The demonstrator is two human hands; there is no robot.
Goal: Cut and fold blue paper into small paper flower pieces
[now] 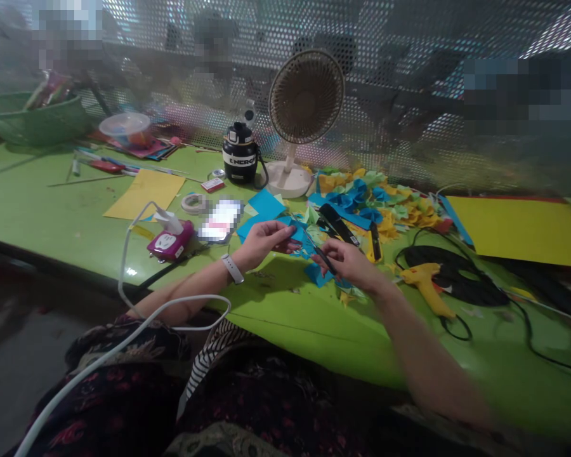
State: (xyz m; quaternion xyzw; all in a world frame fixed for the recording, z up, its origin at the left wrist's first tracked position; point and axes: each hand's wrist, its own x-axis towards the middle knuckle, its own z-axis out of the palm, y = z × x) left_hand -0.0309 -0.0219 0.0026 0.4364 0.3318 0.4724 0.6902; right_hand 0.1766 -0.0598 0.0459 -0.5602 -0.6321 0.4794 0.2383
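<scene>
My left hand [261, 244] pinches a piece of blue paper [295, 233] between fingers and thumb, and a white-strapped watch [232, 268] sits on that wrist. My right hand [349, 263] grips a pair of black-handled scissors [324, 259], whose blades point toward the blue paper. Their tips are partly hidden among the paper and fingers. Under my hands lie blue paper scraps [318, 274] on the green table [285, 311]. A heap of cut blue, yellow and green paper pieces [371, 206] lies just beyond them.
A yellow glue gun [426, 289] and black cords lie to the right, near a yellow sheet [518, 228]. A plugged-in socket adapter [171, 240] with a white cable, tape roll [194, 203], bottle [240, 154], fan [304, 101], green basket [33, 120] and mesh wall stand beyond.
</scene>
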